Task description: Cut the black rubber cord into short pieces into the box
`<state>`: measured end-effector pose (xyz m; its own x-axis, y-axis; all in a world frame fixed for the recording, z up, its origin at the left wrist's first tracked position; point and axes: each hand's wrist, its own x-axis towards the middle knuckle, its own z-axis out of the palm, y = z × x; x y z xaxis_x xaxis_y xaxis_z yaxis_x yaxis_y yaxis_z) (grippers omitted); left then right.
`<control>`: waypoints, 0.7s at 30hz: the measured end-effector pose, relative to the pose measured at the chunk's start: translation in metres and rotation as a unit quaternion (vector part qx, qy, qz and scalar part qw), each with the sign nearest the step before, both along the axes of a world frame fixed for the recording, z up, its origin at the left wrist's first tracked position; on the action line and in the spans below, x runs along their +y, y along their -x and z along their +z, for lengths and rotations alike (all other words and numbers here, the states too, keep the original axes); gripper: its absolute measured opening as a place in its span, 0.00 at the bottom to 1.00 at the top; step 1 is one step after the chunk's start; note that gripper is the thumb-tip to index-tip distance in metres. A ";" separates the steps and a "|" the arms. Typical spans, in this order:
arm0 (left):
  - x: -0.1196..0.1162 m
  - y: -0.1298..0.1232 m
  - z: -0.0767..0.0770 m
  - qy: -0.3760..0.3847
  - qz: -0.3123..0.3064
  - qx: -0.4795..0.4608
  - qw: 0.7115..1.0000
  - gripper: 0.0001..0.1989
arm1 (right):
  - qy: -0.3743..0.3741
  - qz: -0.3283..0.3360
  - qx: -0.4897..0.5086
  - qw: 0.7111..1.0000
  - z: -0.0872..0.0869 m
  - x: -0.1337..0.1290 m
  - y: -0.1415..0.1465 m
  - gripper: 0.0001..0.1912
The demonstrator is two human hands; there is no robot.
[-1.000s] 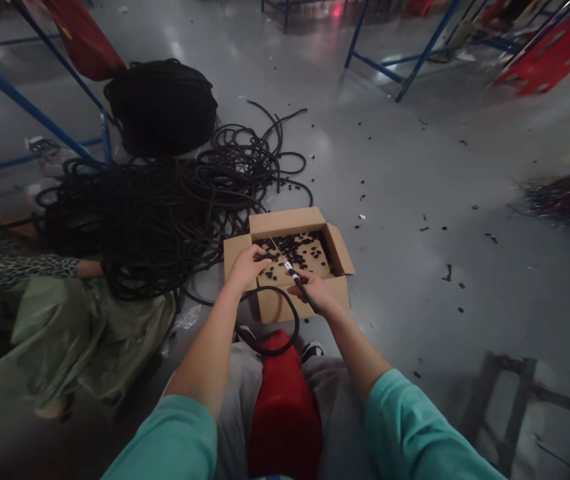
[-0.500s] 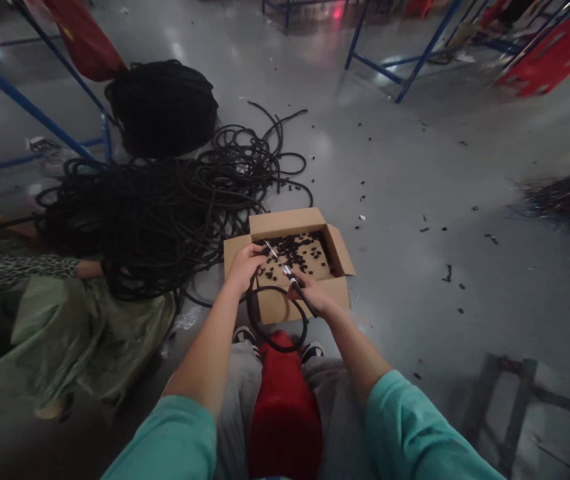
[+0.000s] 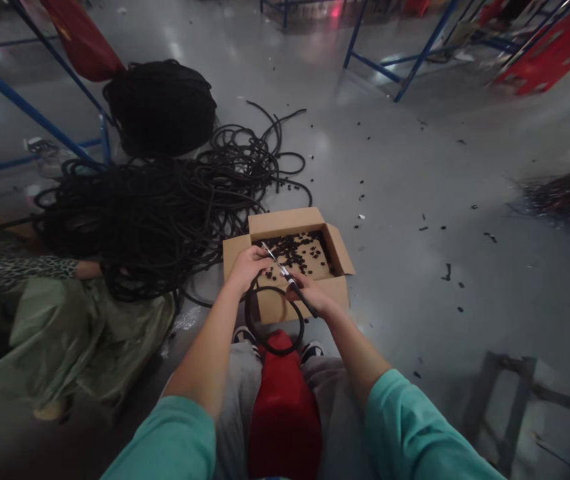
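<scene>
The grey floor point(image 3: 405, 280) spreads wide and shiny, with little black scraps dotted on it; a brown box point(image 3: 309, 300) sits on it with its flaps folded out; lots of small black bits point(image 3: 292, 250) lie inside the box. The left hand point(image 3: 247, 270) is over the box's left side, its fingers pinching a black cord point(image 3: 279, 351); the cord goes down from those fingers and makes a round loop, which hangs in front of the box and over the red seat point(image 3: 285, 413); the very end of the cord is too small to see well. The right hand point(image 3: 312, 293) has its fingers wrapped around the dark handle of a cutting tool point(image 3: 285, 271); the thin shiny blade points up and left, its tip close to the left fingers; I cannot tell if it touches the cord. Both hands are above the box's near half; the far wall is just past the blade tip; to the right of the box there is lots of open floor; the left is tight, as a big heap of black cord point(image 3: 155, 213) comes right up near the box, and another person's spotted sleeve point(image 3: 25, 263) reaches toward that heap.
</scene>
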<state>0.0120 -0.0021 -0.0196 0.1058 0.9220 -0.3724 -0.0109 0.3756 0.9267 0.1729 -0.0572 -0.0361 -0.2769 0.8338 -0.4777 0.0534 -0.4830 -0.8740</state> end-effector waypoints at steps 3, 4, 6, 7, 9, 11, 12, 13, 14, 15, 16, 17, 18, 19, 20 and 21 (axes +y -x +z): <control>0.000 -0.001 0.001 0.011 -0.015 -0.008 1.000 0.09 | 0.000 0.002 0.005 1.000 0.001 0.000 0.000 0.31; -0.001 -0.001 0.001 0.013 -0.020 -0.010 1.000 0.09 | -0.003 0.004 0.006 1.000 0.000 0.000 0.000 0.31; 0.000 0.000 0.001 0.016 -0.024 -0.012 1.000 0.09 | -0.014 0.005 0.001 1.000 -0.002 0.000 0.000 0.30; 0.000 0.000 0.001 0.017 -0.024 -0.012 0.999 0.10 | -0.019 0.005 -0.007 1.000 -0.004 0.000 0.000 0.29; 0.001 0.001 0.001 0.020 -0.026 -0.006 0.999 0.10 | -0.028 0.003 -0.024 0.999 -0.006 0.001 0.000 0.28; 0.002 0.003 0.000 0.020 -0.029 0.006 0.999 0.09 | -0.030 0.002 -0.038 0.999 -0.007 0.002 0.000 0.27; 0.002 0.004 -0.001 0.018 -0.031 0.015 0.999 0.09 | -0.031 0.000 -0.044 0.999 -0.007 0.003 0.000 0.27; 0.002 0.004 -0.002 0.015 -0.032 0.024 0.999 0.08 | -0.033 -0.001 -0.049 0.998 -0.006 0.003 0.001 0.27; 0.003 0.005 -0.003 0.010 -0.033 0.035 0.999 0.08 | -0.034 -0.003 -0.054 0.998 -0.005 0.003 0.001 0.27; 0.003 0.005 -0.004 0.005 -0.033 0.044 0.998 0.08 | -0.035 -0.005 -0.060 0.998 -0.003 0.003 0.001 0.26; 0.003 0.005 -0.005 0.000 -0.032 0.053 0.998 0.08 | -0.036 -0.006 -0.068 0.997 -0.002 0.003 0.001 0.26; 0.003 0.005 -0.006 -0.005 -0.030 0.059 0.998 0.09 | -0.037 -0.008 -0.079 0.996 0.000 0.003 0.001 0.26; 0.002 0.005 -0.007 -0.008 -0.028 0.062 0.998 0.09 | -0.037 -0.011 -0.091 0.995 0.001 0.003 0.002 0.26; 0.002 0.004 -0.008 -0.012 -0.025 0.061 0.998 0.10 | -0.039 -0.014 -0.103 0.994 0.002 0.003 0.002 0.26; 0.002 0.004 -0.008 -0.014 -0.025 0.060 0.998 0.10 | -0.043 -0.017 -0.112 0.993 0.003 0.003 0.002 0.26; 0.001 0.003 -0.008 -0.017 -0.027 0.058 0.998 0.10 | -0.046 -0.021 -0.116 0.992 0.004 0.003 0.002 0.25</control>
<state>0.0088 -0.0006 -0.0275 0.1142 0.9287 -0.3529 0.1173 0.3401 0.9330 0.1710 -0.0543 -0.0324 -0.1326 0.8851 -0.4461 0.2407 -0.4078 -0.8807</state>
